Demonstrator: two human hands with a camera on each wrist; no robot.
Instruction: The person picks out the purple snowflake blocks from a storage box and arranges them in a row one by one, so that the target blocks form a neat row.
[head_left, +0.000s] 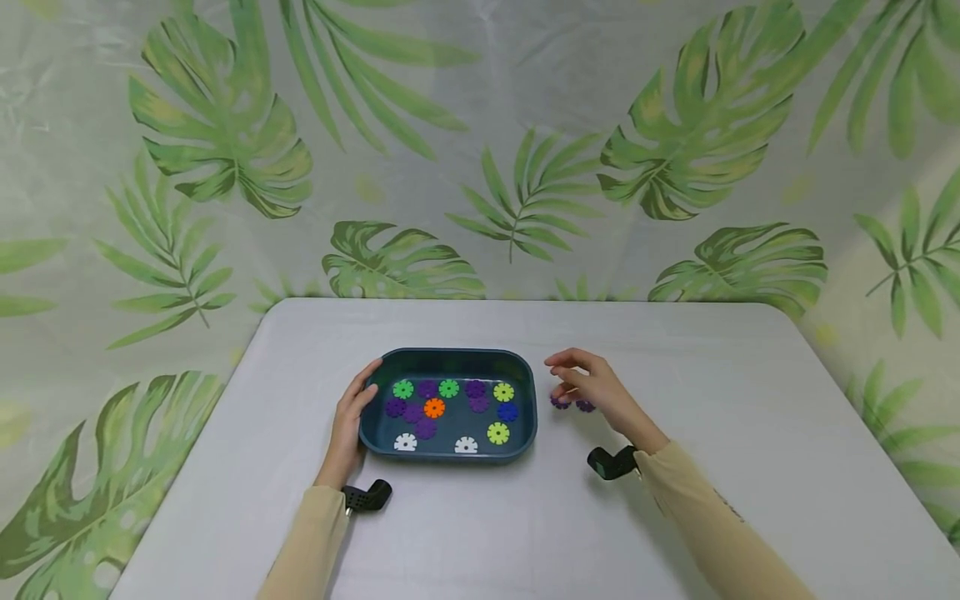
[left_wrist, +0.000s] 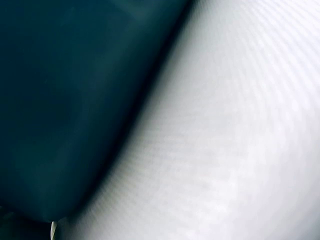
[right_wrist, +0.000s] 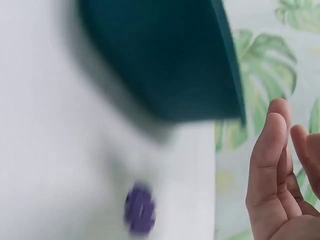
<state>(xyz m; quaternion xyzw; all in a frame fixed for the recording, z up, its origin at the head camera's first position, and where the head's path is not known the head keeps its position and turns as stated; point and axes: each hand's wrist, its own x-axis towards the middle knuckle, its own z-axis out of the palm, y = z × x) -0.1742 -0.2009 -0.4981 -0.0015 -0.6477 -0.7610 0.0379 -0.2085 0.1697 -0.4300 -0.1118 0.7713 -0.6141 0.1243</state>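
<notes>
Left hand [head_left: 351, 429] resting on tray [head_left: 450, 360] rim, coloured discs [head_left: 448, 410] inside, right hand [head_left: 592, 390] over two purple discs [head_left: 572, 404] on tabletop [head_left: 750, 433]

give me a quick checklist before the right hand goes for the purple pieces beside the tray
1. Left hand steadies the tray: ok, its fingers rest on the tray's left rim.
2. Right hand holds nothing: ok, fingers loosely curled above the table.
3. Purple pieces within reach: ok, two lie on the table just right of the tray, under the hand.
4. Pieces lie flat and apart: cannot tell, partly hidden and blurred.
5. Room left in the tray: ok, bare floor between the coloured pieces.
</notes>
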